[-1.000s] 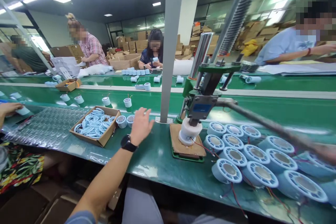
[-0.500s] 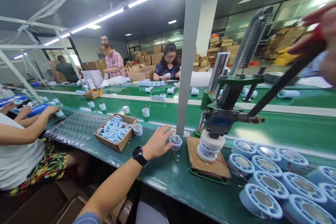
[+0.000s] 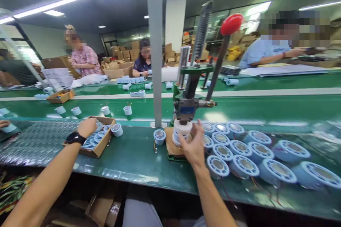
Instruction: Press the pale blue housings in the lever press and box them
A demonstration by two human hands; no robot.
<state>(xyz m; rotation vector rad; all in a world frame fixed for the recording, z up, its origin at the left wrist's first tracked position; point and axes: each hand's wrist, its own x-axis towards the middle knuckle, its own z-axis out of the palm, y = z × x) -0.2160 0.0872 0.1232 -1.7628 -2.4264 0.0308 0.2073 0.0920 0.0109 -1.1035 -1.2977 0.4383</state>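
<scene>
My left hand [image 3: 88, 127], with a dark watch on its wrist, reaches into a cardboard box [image 3: 103, 144] of light-blue plastic rings [image 3: 92, 141]. Its fingertips are hidden among the rings. Under the white head of a hand press [image 3: 185, 109] sits a round light-blue housing [image 3: 176, 139], on a cardboard-covered base. My right hand [image 3: 195, 145] is curved round that housing from the right, thumb in front and fingers behind. The press lever, with its red knob [image 3: 231, 24], stands raised and untouched. Left of the press is another light-blue housing [image 3: 160, 137] with wires.
Several light-blue housings [image 3: 244, 165] stand in rows right of the press. One more housing [image 3: 117, 129] is beside the box. A grey post [image 3: 156, 53] rises behind the bench. On the green conveyor [image 3: 138, 113] stand small parts. Co-workers sit and stand beyond, and a co-worker's hand [image 3: 4, 124] shows at left.
My right hand has left the lever and come down to the housing under the press. My left hand has moved from the loose housing into the ring box. The view has turned right.
</scene>
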